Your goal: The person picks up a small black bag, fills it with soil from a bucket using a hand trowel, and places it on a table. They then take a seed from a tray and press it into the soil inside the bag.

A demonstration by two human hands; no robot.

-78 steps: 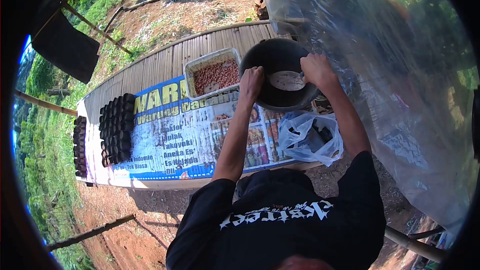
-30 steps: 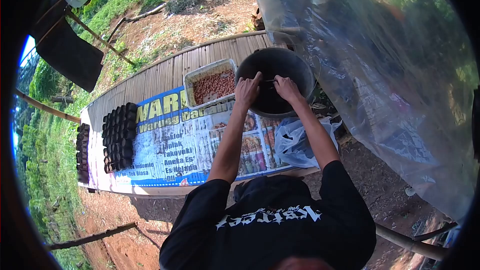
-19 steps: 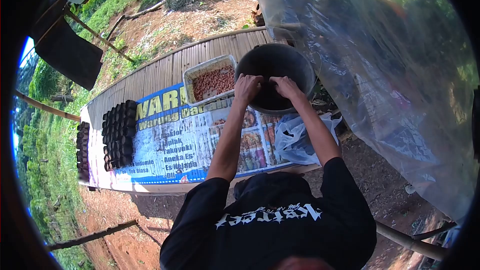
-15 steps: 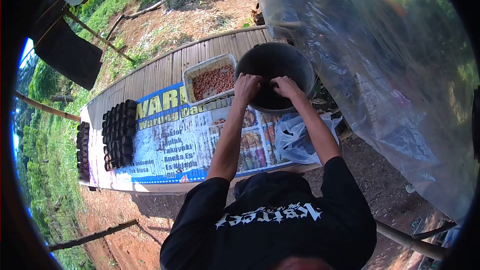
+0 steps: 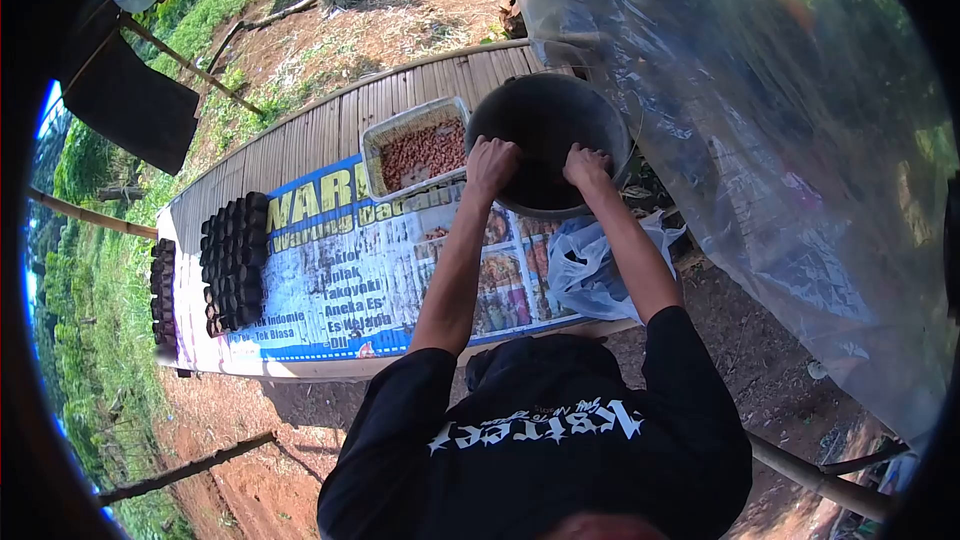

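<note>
A dark round basin [image 5: 560, 95] with dark stuff inside, possibly soil, stands at the far end of the table. Both hands reach into it. My left hand [image 5: 493, 165] is at the basin's left side, with its fingers curled downward. Apart from it, my right hand [image 5: 587, 164] is over the right part of the opening, its fingers also bent inward. What either hand holds, if anything, is lost in the dark interior. Left of the basin sits a pale rectangular tray [image 5: 375, 175] of small reddish-brown seeds or nuts [image 5: 425, 152].
Rows of black pots or filled bags [image 5: 235, 262] stand on the printed banner [image 5: 330, 240] at left, with another row [image 5: 163, 295] near the edge. A clear plastic bag [image 5: 590, 280] lies by my right forearm. Plastic sheeting [image 5: 760, 140] hangs at right.
My hands have drawn apart inside the basin; the right one has shifted right and a little up. The view has tilted slightly. The tray and pots stay in place.
</note>
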